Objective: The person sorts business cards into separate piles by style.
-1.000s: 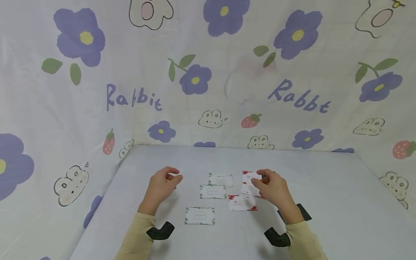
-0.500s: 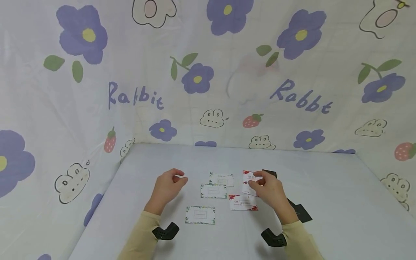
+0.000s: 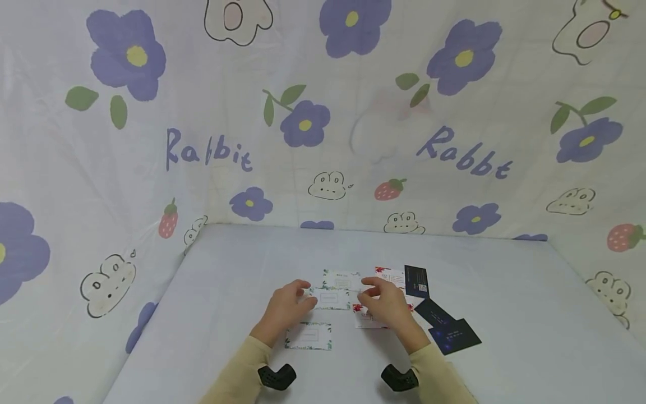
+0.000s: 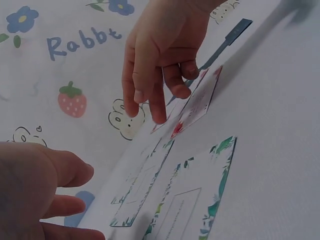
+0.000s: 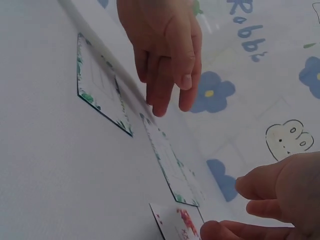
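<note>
My left hand (image 3: 285, 308) is held over the left end of a white business card with a green leaf border (image 3: 329, 300), fingers loosely bent and nothing in them. Another leaf-bordered card (image 3: 309, 338) lies nearer me, and a third (image 3: 340, 278) is partly under the middle one. My right hand (image 3: 388, 306) hovers above the red-flowered business cards (image 4: 200, 102), its fingers relaxed and holding nothing. It hides part of those cards in the head view. Both wrist views show gaps between the fingertips and the cards.
Several dark business cards (image 3: 455, 335) lie overlapping in a slanting row to the right, one (image 3: 416, 281) touching the red-flowered group. The white tabletop (image 3: 242, 252) ends at a patterned cloth backdrop (image 3: 282, 168) behind and at both sides.
Both hands have moved toward each other and nearer me. The right hand has left the upper red-flowered cards, so the dark cards show more fully. The cards look unmoved.
</note>
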Demonstrator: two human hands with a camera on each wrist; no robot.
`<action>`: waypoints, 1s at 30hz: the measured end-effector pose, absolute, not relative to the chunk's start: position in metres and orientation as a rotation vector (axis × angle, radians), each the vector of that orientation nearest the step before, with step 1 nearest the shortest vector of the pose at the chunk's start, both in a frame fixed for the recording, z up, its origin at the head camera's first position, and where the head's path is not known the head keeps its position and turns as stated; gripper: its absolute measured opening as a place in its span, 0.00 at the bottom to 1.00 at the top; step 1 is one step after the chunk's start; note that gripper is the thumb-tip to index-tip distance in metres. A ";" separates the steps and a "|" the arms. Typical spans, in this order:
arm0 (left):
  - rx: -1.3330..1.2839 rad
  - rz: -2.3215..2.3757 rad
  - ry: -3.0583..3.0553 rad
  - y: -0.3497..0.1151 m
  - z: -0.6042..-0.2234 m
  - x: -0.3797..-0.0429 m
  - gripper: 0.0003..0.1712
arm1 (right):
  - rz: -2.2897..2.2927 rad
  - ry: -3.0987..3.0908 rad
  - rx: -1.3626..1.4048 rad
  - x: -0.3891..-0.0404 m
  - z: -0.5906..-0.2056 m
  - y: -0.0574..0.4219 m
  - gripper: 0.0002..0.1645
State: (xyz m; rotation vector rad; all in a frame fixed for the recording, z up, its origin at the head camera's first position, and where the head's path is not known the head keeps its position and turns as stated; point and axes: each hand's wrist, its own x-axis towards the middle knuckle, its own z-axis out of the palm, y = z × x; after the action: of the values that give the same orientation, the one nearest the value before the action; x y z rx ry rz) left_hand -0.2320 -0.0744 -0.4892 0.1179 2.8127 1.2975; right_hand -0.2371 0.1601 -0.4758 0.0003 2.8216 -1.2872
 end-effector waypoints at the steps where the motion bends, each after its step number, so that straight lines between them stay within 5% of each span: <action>1: 0.133 1.300 2.812 -0.073 -0.489 -0.231 0.24 | -1.327 2.783 0.001 -0.237 -0.477 0.158 0.27; 30: 0.037 1.448 2.719 -0.064 -0.488 -0.228 0.25 | -1.798 2.314 0.103 -0.238 -0.485 0.139 0.29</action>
State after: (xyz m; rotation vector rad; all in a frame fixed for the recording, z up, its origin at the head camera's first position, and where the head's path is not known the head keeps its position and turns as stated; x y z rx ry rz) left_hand -0.2276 -0.0639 -0.4875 0.0367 2.7195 1.4478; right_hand -0.2376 0.1395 -0.4849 0.1031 2.3145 -1.7984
